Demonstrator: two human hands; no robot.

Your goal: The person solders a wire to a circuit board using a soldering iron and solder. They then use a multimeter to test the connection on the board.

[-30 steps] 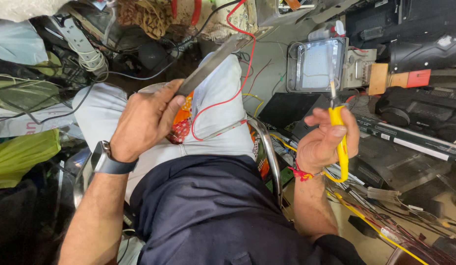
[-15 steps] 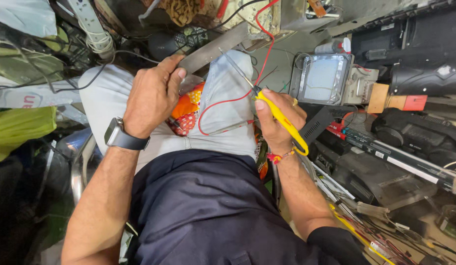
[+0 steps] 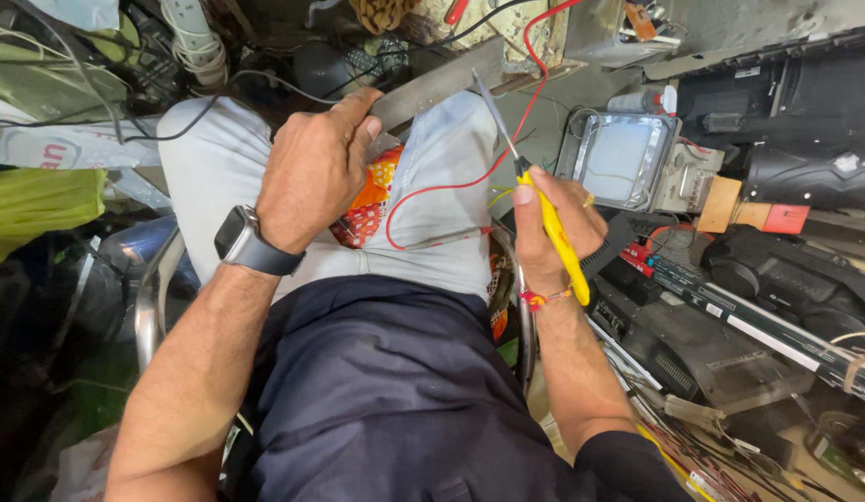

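A: Screwdriver [image 3: 549, 223] w/ yellow handle – where's it sit?
B: Right hand [image 3: 549, 232]; fingers wrapped tight on the handle, thumb pressed along it, thin shaft pointing up-left over the knee.
A: Left hand [image 3: 316, 167]?
B: Laid on the lap, fingers closed on the near end of a flat grey metal strip [image 3: 442, 79], which runs up-right.
A: Nearby?
B: Red wire [image 3: 470, 177] looping across the light trousers, smartwatch [image 3: 237, 237] on left wrist, small grey-screened unit [image 3: 618, 158] just right of the shaft.
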